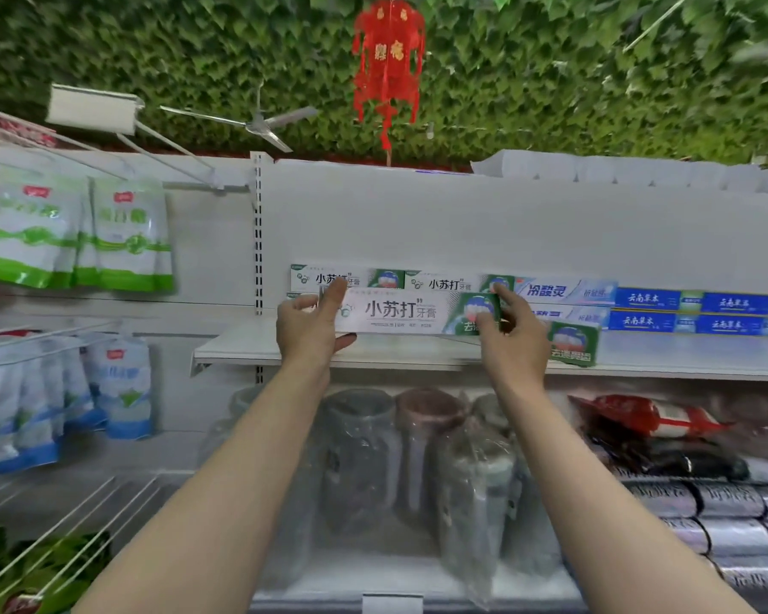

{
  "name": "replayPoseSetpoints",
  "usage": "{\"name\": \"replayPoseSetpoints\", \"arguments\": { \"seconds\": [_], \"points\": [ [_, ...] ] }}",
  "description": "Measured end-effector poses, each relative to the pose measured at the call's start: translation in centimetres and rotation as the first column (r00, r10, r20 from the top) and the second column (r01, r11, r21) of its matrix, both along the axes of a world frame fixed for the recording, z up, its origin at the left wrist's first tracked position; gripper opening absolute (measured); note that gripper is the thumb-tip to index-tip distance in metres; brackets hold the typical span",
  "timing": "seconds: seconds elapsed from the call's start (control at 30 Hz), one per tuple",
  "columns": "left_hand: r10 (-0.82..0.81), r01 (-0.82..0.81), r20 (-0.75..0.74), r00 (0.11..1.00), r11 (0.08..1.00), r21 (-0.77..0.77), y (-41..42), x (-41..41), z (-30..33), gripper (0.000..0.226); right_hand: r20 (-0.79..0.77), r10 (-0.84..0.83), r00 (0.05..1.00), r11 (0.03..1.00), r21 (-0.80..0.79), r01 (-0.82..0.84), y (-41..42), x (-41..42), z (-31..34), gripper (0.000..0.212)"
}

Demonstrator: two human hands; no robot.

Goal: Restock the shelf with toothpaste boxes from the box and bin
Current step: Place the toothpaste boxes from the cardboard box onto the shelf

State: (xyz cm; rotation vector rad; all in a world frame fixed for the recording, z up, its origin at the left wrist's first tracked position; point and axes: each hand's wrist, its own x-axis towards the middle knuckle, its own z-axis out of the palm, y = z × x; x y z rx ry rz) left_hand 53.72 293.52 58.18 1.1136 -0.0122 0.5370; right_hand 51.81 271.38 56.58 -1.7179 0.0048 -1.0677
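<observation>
White toothpaste box (400, 311) gripped endwise by left hand (307, 323) and right hand (516, 333); keep level, slide toward 12 o'clock onto shelf (249, 347), flush against stacked boxes (440, 283).

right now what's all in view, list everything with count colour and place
held toothpaste box: one, white and green, above the shelf front, gripped at both ends
white-green toothpaste boxes: at least two visible, at the shelf back, behind the held one
pale blue toothpaste boxes: two, stacked, mid shelf
dark blue toothpaste boxes: four visible, stacked two high, right end of shelf
small green box: one, near the shelf front edge
shelf: one, white
green-white pouches: hanging at left
blue-white pouches: hanging lower left
wrapped jars: several, under the shelf
red lantern: one, overhead
left hand: grip on box's left end
right hand: grip on box's right end
</observation>
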Motion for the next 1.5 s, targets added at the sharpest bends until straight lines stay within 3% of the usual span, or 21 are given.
{"name": "replayPoseSetpoints", "arguments": {
  "seconds": [0.1, 0.2, 0.3, 0.37, 0.43, 0.5, 0.6, 0.7, 0.83, 1.0, 1.2, 1.27, 1.43, 1.5],
  "points": [
    [0.144, -0.137, -0.008, 0.99, 0.956, 0.258, 2.3, 1.2, 0.5, 0.043, -0.026, -0.03, 0.999, 0.998, -0.056, 0.029, 2.0, 1.1, -0.2, 0.046],
    [0.306, -0.257, -0.004, 0.952, 0.808, 0.53, 4.7, 2.9, 0.0, 0.038, -0.027, -0.109, 0.994, 0.986, -0.129, 0.104, 4.0, 2.4, -0.8, 0.041],
    [0.347, -0.208, -0.075, 0.935, 0.706, 0.677, 7.0, 4.5, -0.6, 0.039, -0.096, -0.163, 0.982, 0.96, -0.247, 0.135, 5.4, 3.6, -1.3, 0.04],
    [0.405, -0.159, -0.109, 0.908, 0.573, 0.804, 7.9, 4.9, -1.0, 0.052, -0.138, -0.194, 0.971, 0.931, -0.336, 0.139, 6.1, 3.9, -1.6, 0.045],
    [0.491, -0.275, 0.006, 0.871, 0.479, 0.834, 7.9, 4.3, -1.6, 0.057, -0.099, -0.228, 0.969, 0.916, -0.358, 0.179, 6.6, 3.8, -2.1, 0.048],
    [0.515, -0.467, 0.203, 0.833, 0.458, 0.756, 7.1, 3.1, -2.6, 0.052, 0.016, -0.255, 0.967, 0.924, -0.289, 0.249, 7.2, 3.3, -2.9, 0.046],
    [0.349, -0.551, 0.432, 0.832, 0.422, 0.72, 5.0, 1.5, -3.8, 0.048, 0.087, -0.201, 0.976, 0.956, -0.201, 0.215, 8.8, 2.7, -4.3, 0.053],
    [0.25, -0.509, 0.448, 0.858, 0.313, 0.802, 3.4, 0.8, -4.5, 0.067, 0.035, -0.18, 0.983, 0.945, -0.27, 0.183, 9.6, 3.1, -5.0, 0.064],
    [0.294, -0.423, 0.357, 0.887, 0.203, 0.883, 3.0, 1.3, -4.5, 0.086, -0.076, -0.165, 0.983, 0.91, -0.395, 0.123, 9.7, 3.7, -4.6, 0.074],
    [0.295, -0.328, 0.25, 0.922, 0.252, 0.911, 1.8, 1.0, -4.0, 0.068, -0.135, -0.126, 0.983, 0.901, -0.429, 0.056, 9.7, 3.2, -3.7, 0.079],
    [0.015, -0.194, 0.224, 0.975, 0.559, 0.807, -3.6, -0.4, -3.6, 0.061, -0.058, -0.077, 0.995, 0.961, -0.27, 0.059, 7.0, 1.2, -2.9, 0.066],
    [-0.064, -0.127, 0.211, 0.975, 0.616, 0.777, -6.2, -1.1, -3.4, 0.053, -0.018, -0.115, 0.993, 0.972, -0.206, 0.109, 4.7, 0.4, -2.7, 0.058],
    [-0.173, -0.018, 0.169, 0.97, 0.646, 0.763, -12.0, -2.9, -3.2, 0.049, 0.082, -0.274, 0.958, 0.956, -0.086, 0.281, -2.5, -1.2, -2.5, 0.074],
    [-0.195, -0.006, 0.17, 0.966, 0.639, 0.769, -13.6, -2.9, -3.3, 0.05, 0.074, -0.326, 0.942, 0.943, -0.052, 0.33, -5.1, -1.5, -2.5, 0.07]
  ]
}}
